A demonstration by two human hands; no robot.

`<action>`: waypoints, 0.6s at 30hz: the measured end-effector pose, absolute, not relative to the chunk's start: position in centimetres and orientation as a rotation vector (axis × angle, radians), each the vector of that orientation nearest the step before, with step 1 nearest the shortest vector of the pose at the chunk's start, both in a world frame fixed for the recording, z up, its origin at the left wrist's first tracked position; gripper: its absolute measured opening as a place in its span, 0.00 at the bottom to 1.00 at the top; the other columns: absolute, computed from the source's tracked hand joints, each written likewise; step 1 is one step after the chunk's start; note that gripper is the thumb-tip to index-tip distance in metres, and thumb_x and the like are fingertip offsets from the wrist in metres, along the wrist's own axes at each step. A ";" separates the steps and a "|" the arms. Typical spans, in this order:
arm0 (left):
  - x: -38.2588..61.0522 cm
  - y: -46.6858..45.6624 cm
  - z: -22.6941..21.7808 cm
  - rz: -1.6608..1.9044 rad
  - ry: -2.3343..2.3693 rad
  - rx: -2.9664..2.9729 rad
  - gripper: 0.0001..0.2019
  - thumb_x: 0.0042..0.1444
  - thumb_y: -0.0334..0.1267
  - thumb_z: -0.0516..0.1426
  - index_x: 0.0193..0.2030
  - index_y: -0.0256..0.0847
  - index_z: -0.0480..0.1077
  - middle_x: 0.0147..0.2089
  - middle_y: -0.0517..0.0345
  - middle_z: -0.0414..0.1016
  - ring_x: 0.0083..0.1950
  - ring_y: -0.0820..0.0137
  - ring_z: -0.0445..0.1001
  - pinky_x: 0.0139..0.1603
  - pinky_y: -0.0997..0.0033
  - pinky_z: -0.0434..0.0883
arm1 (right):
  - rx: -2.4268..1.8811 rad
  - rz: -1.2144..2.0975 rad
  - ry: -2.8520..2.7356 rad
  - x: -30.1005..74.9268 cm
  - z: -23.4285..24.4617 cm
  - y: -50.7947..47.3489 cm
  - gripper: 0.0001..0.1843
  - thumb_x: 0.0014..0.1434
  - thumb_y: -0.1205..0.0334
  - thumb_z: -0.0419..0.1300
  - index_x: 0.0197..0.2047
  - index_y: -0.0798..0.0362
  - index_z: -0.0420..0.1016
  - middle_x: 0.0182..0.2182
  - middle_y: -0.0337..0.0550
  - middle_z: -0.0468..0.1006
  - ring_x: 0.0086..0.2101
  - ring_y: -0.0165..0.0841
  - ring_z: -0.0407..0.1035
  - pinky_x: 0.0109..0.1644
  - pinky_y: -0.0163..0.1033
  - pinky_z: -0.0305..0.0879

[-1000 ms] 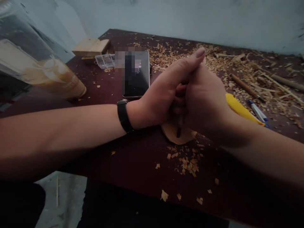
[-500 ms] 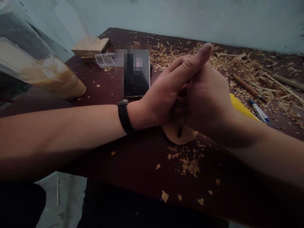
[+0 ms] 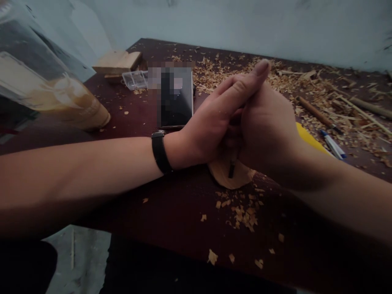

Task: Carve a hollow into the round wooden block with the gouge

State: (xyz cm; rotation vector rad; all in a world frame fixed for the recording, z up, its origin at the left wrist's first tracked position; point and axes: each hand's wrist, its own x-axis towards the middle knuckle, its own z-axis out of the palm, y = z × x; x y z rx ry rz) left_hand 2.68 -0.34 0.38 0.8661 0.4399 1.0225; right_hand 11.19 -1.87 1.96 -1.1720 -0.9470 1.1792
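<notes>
My left hand (image 3: 214, 122) and my right hand (image 3: 269, 126) are pressed palm to palm over the dark table (image 3: 171, 212). Between the palms stands a thin dark rod (image 3: 232, 168), upright; only its lower end shows. Its tip rests on a flat, rounded piece of light wood (image 3: 243, 179) lying on the table. The left fingers lie stretched along the right hand, whose fingers are hidden from me. A black band sits on my left wrist (image 3: 159, 152).
Wood chips (image 3: 241, 210) lie in front of the wood piece, with thick shavings (image 3: 306, 85) at the back right. Behind the hands are a phone (image 3: 176, 98), a clear plastic box (image 3: 134, 79) and a wood block (image 3: 118, 61). A yellow object (image 3: 309, 139), a pen (image 3: 332, 145) and a brown-handled tool (image 3: 317, 114) lie right; a clear container (image 3: 61, 98) lies left.
My left hand has slid a little forward along the right hand, its fingertips now further out. The rod's tip has stayed on the wood piece.
</notes>
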 end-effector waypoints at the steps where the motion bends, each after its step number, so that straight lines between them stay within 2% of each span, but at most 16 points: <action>1: 2.7 -0.4 0.4 1.022 0.432 0.859 0.27 0.69 0.59 0.72 0.38 0.46 0.62 0.22 0.74 0.53 0.18 0.82 0.51 0.17 0.80 0.47 | -1.157 1.181 -0.944 11.2 1.9 -1.8 0.30 0.80 0.48 0.59 0.25 0.46 0.66 0.22 0.37 0.70 0.18 0.31 0.65 0.17 0.34 0.65; 3: 2.6 -0.4 0.4 1.026 0.424 0.849 0.26 0.71 0.58 0.71 0.38 0.46 0.62 0.21 0.74 0.53 0.18 0.82 0.51 0.17 0.81 0.47 | -1.150 1.183 -0.942 11.2 1.8 -1.8 0.29 0.77 0.47 0.63 0.24 0.46 0.66 0.22 0.36 0.70 0.19 0.31 0.65 0.17 0.33 0.64; 7: 2.5 -0.2 0.3 1.000 0.397 0.821 0.29 0.67 0.58 0.74 0.37 0.47 0.60 0.22 0.74 0.51 0.18 0.83 0.49 0.17 0.81 0.44 | -1.178 1.205 -0.906 11.0 2.0 -1.8 0.28 0.79 0.48 0.58 0.25 0.47 0.64 0.22 0.36 0.69 0.18 0.29 0.64 0.17 0.31 0.56; 9: 2.5 -0.2 0.2 0.990 0.352 0.799 0.27 0.65 0.57 0.76 0.39 0.46 0.64 0.23 0.75 0.50 0.18 0.85 0.46 0.18 0.83 0.44 | -1.109 1.309 -0.888 11.1 2.2 -1.8 0.27 0.79 0.47 0.57 0.27 0.46 0.60 0.22 0.34 0.63 0.19 0.28 0.57 0.18 0.31 0.51; 11: 2.4 -0.2 0.1 1.007 0.333 0.790 0.22 0.68 0.57 0.74 0.44 0.46 0.70 0.24 0.75 0.49 0.19 0.86 0.44 0.18 0.86 0.43 | -0.994 1.429 -0.888 11.3 2.5 -2.0 0.27 0.80 0.49 0.55 0.28 0.45 0.56 0.23 0.32 0.57 0.20 0.28 0.50 0.20 0.32 0.50; 12: 2.3 -0.2 0.1 1.029 0.334 0.793 0.20 0.69 0.56 0.73 0.47 0.46 0.72 0.25 0.76 0.48 0.19 0.86 0.43 0.19 0.87 0.41 | -0.958 1.464 -0.900 11.5 2.7 -2.2 0.27 0.81 0.51 0.53 0.28 0.45 0.56 0.24 0.32 0.56 0.21 0.29 0.49 0.21 0.34 0.51; 14: 2.0 -0.3 0.0 1.086 0.368 0.813 0.19 0.70 0.54 0.73 0.46 0.45 0.73 0.27 0.75 0.46 0.20 0.87 0.42 0.19 0.88 0.40 | -0.959 1.454 -0.966 11.7 3.1 -2.7 0.27 0.84 0.55 0.50 0.28 0.46 0.60 0.27 0.35 0.62 0.23 0.30 0.56 0.24 0.36 0.59; 16: 1.6 -0.3 0.0 1.137 0.404 0.837 0.17 0.72 0.51 0.71 0.44 0.42 0.73 0.29 0.72 0.47 0.21 0.88 0.46 0.20 0.88 0.44 | -0.986 1.422 -1.030 11.9 3.3 -3.3 0.26 0.85 0.57 0.52 0.30 0.46 0.66 0.30 0.37 0.67 0.27 0.31 0.63 0.28 0.37 0.65; 18: 1.2 -0.1 0.0 1.134 0.421 0.856 0.15 0.78 0.49 0.64 0.45 0.39 0.76 0.31 0.69 0.52 0.23 0.87 0.53 0.22 0.88 0.51 | -0.948 1.423 -1.052 12.0 3.1 -3.7 0.24 0.84 0.59 0.59 0.31 0.47 0.70 0.31 0.38 0.69 0.29 0.31 0.65 0.33 0.35 0.68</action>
